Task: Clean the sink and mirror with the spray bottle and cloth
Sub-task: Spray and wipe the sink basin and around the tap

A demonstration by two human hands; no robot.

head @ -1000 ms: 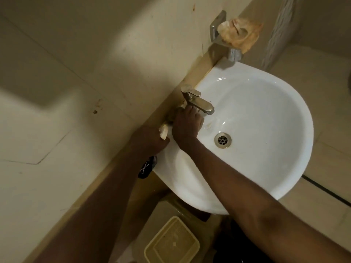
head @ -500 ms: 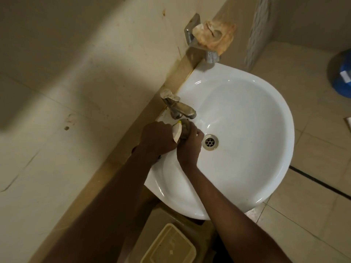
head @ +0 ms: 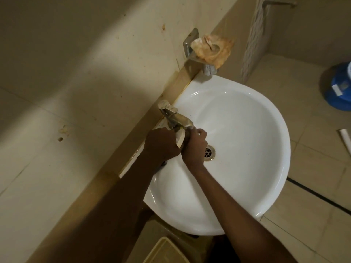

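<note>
White sink [head: 247, 149]: both hands [head: 161, 145] [head: 194, 147] clutch cloth [head: 180, 139] under tap [head: 176, 118].

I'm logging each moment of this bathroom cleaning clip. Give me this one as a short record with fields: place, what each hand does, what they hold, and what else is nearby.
place: white round ceramic sink fixed to a beige tiled wall
left hand: closed on a pale folded cloth, just below the tap
right hand: closed beside the left one, at the cloth under the spout of the metal tap
drain: metal, partly hidden by the right hand
wall holder: metal, carrying a stained orange rag
floor: blue round container
spray bottle: not identifiable
</note>
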